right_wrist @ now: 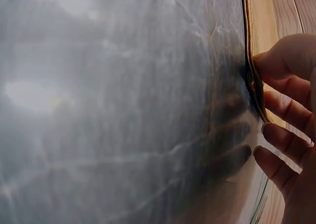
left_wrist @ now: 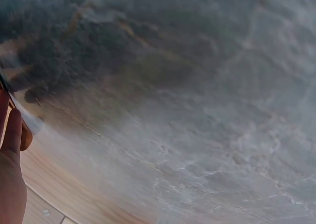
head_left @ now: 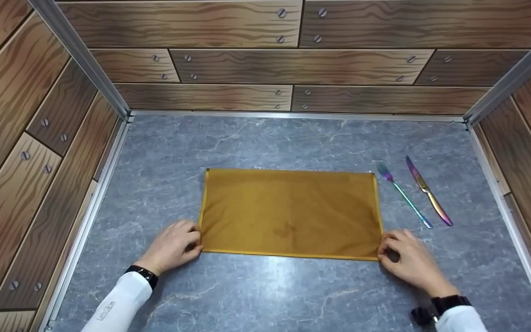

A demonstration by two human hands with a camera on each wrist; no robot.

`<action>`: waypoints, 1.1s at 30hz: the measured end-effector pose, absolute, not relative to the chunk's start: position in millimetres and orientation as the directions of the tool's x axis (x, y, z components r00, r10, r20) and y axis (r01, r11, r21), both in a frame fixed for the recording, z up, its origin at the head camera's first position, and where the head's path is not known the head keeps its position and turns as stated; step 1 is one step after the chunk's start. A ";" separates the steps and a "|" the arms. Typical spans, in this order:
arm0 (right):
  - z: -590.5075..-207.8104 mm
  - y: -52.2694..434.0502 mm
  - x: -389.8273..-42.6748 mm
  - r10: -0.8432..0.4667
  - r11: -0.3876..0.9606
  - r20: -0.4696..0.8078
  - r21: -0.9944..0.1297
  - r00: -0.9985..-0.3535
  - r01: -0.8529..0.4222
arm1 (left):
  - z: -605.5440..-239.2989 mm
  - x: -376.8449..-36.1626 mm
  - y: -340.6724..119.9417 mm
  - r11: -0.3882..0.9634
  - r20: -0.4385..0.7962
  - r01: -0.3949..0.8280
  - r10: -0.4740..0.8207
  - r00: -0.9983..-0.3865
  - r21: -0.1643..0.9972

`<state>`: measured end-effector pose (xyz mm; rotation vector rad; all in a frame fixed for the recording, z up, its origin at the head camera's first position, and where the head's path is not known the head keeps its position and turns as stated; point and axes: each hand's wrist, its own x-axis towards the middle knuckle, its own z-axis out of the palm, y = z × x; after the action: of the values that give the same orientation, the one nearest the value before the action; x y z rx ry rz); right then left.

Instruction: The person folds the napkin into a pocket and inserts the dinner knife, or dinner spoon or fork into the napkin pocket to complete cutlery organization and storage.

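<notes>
1 mustard cloth (head_left: 288,207) lies flat; the right hand (head_left: 410,259) pinches 1 near corner, the left hand (head_left: 173,245) apparently another.

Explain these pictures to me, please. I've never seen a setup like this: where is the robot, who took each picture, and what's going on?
There is no robot here, only a person working with two bare hands. The widest picture comes from a camera worn on the head, looking forward and down. The other two come from cameras worn on the wrists, so they show mostly close-up tabletop and a hand at the edge.

On the grey, marble-patterned surface lies a mustard-yellow cloth. The left hand pinches its near left corner, and the right hand pinches its near right corner. To the right of the cloth, a shiny, rainbow-coloured fork and a matching knife lie side by side, with neither hand holding them.
</notes>
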<state>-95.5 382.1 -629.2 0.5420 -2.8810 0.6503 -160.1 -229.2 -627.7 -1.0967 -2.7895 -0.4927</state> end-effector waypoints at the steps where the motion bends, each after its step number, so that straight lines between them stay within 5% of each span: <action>1: -628.8 381.9 -95.0 -0.313 0.840 0.206 -0.395 -0.927 -0.372 | -627.8 -159.5 -229.3 0.687 0.213 0.679 0.645 -0.734 0.261; 8: -617.7 373.9 -101.9 -0.286 0.835 0.238 -0.414 -0.928 -0.364 | -619.0 -160.8 -215.2 0.690 0.220 0.676 0.639 -0.737 0.259; 15: -594.8 323.2 -150.4 -0.370 0.782 0.326 -0.396 -0.870 -0.481 | -594.3 -182.7 -139.8 0.662 0.210 0.700 0.669 -0.713 0.269; 23: -597.7 216.3 -213.9 -0.460 0.846 0.073 -0.265 -0.885 -0.462 | -601.2 -224.8 -31.6 0.753 -0.039 0.640 0.652 -0.757 0.154; 33: -621.8 175.9 -248.8 -0.374 0.907 -0.058 -0.230 -0.926 -0.352 | -634.2 -265.0 10.4 0.842 -0.083 0.536 0.539 -0.838 0.057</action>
<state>-248.8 175.9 -621.8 0.6045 -3.1659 0.3516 -265.0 10.4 -634.2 -0.9092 -3.1070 -0.0508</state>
